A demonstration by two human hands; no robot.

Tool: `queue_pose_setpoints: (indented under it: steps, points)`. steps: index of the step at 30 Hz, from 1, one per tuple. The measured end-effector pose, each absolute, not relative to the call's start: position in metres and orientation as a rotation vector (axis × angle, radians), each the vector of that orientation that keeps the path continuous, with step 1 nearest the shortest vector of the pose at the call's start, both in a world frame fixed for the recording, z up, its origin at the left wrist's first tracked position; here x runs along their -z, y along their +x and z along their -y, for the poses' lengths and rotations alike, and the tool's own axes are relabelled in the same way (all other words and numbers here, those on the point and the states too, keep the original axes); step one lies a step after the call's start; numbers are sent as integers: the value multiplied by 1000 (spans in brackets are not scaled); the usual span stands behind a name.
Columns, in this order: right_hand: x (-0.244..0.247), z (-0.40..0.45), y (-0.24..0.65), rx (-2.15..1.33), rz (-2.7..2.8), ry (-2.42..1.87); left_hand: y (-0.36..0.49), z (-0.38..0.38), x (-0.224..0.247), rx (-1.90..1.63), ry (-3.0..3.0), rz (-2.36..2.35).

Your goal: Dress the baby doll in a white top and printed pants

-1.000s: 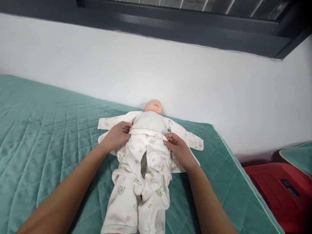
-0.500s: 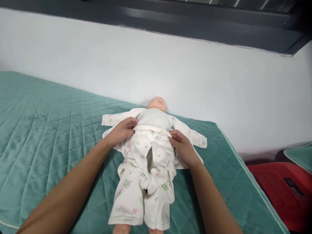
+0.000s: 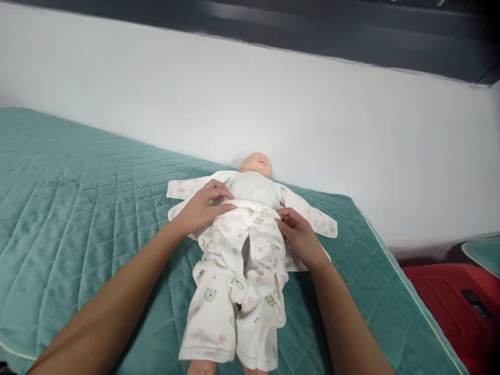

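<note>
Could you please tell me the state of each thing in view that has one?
Doll: lying on its back
Trousers: on the doll, up at the waist, creased
Top: open at the front, sleeves spread
Quilt: spread out
Left grip: fingers bent at the trousers' waist, hold unclear
Right grip: fingers bent at the trousers' waist, hold unclear

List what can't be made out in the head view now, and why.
Head view, all:
Doll: feet cut off by the bottom edge.
Sleeves: cloth hides any arms inside.
Right hand: its own fingers hide any grip on the waistband.
Red item: dark patch too small and blurred to read.
</note>
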State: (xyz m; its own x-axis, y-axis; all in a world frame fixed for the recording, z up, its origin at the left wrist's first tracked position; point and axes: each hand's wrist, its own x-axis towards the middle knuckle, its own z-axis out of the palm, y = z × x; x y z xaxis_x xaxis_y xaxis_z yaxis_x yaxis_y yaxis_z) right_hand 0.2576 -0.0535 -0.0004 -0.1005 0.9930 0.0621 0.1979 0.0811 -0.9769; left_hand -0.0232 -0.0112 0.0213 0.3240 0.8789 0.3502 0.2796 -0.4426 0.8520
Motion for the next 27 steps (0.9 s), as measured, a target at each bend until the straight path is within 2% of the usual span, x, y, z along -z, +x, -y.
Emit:
queue_pose_setpoints:
  steps: [9, 15, 23, 27]
  points:
    - [2, 54, 253, -1100, 1456, -1222, -30, 8, -29, -900, 1906, -909]
    - [3, 54, 253, -1017, 1511, -1245, -25, 10, -30, -983, 2052, -939]
    - [3, 52, 237, -425, 1433, -1579, -11, -8, -15, -1169, 1854, -1289]
    - [5, 51, 237, -410, 1486, -1626, -15, -6, -12, -1095, 1735, -1192]
